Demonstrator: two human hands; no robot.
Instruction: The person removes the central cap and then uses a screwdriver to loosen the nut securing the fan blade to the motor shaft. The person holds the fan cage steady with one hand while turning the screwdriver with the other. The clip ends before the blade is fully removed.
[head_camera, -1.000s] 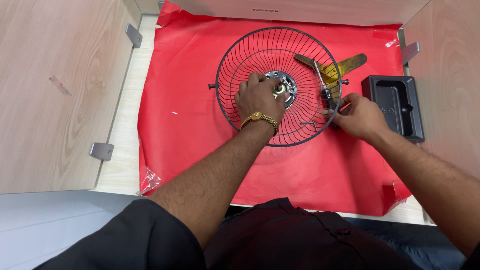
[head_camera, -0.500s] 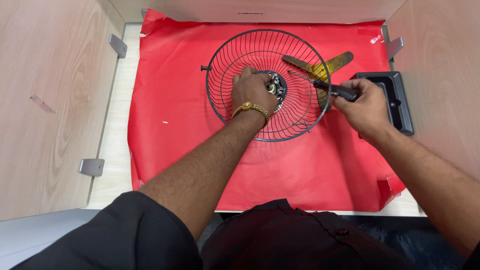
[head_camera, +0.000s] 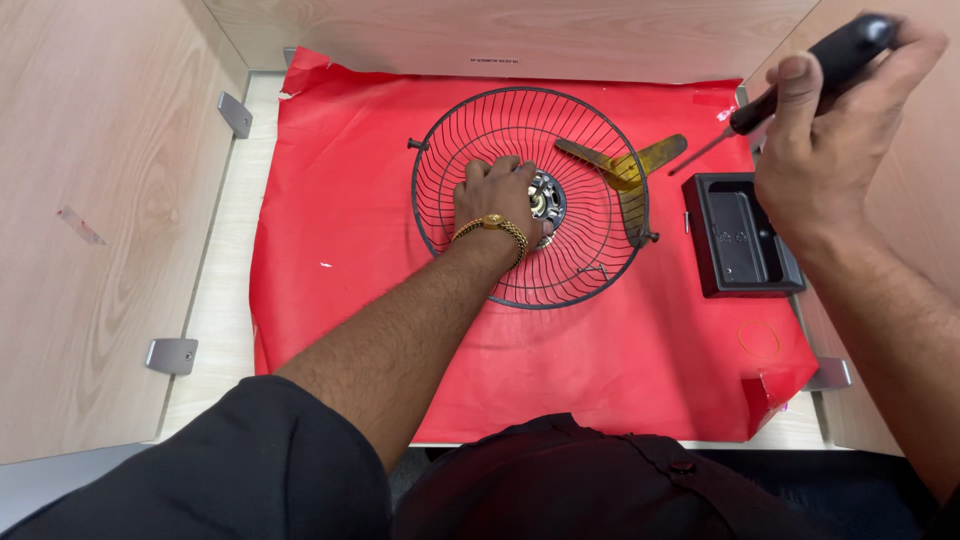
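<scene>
Head view, looking down. Red sheet (head_camera: 350, 250) spread over the table, pale wooden walls on three sides. Black wire fan guard (head_camera: 532, 197) lies dish-like near the middle of the sheet, open side up. Left hand (head_camera: 497, 197) reaches inside the guard, palm down, fingers curled against the round metal hub (head_camera: 546, 198) at its centre; gold bracelet (head_camera: 492, 228) at the wrist. Its grip rests pressed on the hub rather than pinching anything loose.

Yellow translucent fan blade (head_camera: 630, 168) sits under the guard's right side, one lobe sticking out past the rim. Black rectangular tray (head_camera: 738, 236) just right of the guard, on the sheet.

Right hand (head_camera: 830, 130) raised at upper right, well clear of the guard, grip wrapped tight around the black handle of a screwdriver (head_camera: 800, 80); the thin shaft points down-left towards the blade's tip without touching it.
</scene>
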